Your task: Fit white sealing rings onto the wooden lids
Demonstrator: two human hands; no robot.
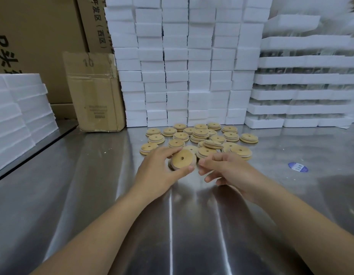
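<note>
My left hand [158, 165] grips a round wooden lid [183, 160] with a centre hole, tilted up toward me, thumb under its lower edge and fingers over its top. A pale ring shows along the lid's left rim. My right hand [223, 168] hovers just right of the lid with fingers loosely curled and holds nothing that I can see. Behind both hands lies a pile of several wooden lids [201, 133], many with white rings round their edges, some stacked on each other.
The steel table [92, 185] carries stacked white foam blocks [184, 76] at the back, foam trays [303, 96] at back right, more foam [17, 116] at left, and a cardboard box [96, 92]. A blue-and-white sticker [298, 167] lies to the right.
</note>
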